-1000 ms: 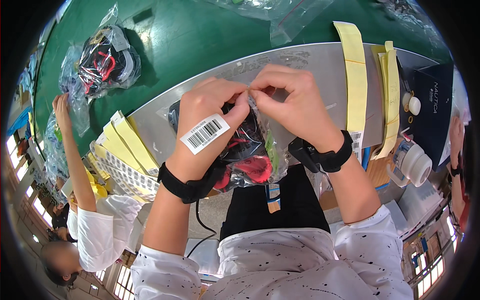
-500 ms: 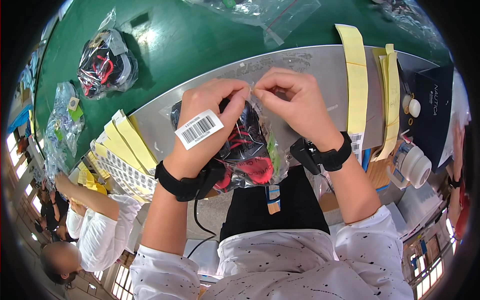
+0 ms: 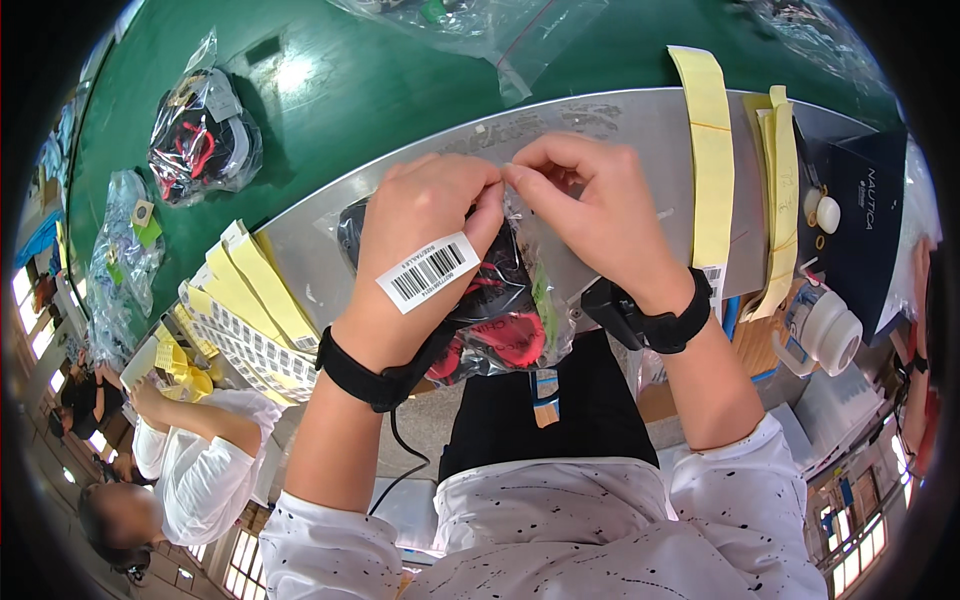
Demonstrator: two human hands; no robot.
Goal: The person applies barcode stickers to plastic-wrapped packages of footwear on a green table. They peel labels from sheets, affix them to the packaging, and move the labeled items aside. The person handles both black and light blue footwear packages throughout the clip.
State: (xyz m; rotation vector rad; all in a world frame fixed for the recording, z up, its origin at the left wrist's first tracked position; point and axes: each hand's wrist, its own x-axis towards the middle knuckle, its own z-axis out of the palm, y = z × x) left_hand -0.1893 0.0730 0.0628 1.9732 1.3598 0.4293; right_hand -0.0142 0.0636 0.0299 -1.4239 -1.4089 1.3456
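From where I stand, the bag (image 3: 510, 340) of black and red shoes lies on the metal table (image 3: 620, 130), at its near edge, below the worker's hands. The left hand (image 3: 420, 215) has thumb and forefinger pinched together at the bag's upper end, and a barcode label (image 3: 428, 272) sits across its back. The right hand (image 3: 595, 205) pinches too, its fingertips meeting the left's; whatever is between them is too small for me to tell. Both wrists wear black straps

Taking the bag as centre, a second bag (image 3: 205, 140) of shoes lies at 10 o'clock on the green table (image 3: 350, 80), label sheets (image 3: 245, 340) at 9, clear plastic (image 3: 480, 30) at 12, a yellow strip (image 3: 705, 150) at 2, a white bottle (image 3: 828, 333) at 3, and a co-worker (image 3: 210, 470) at 8
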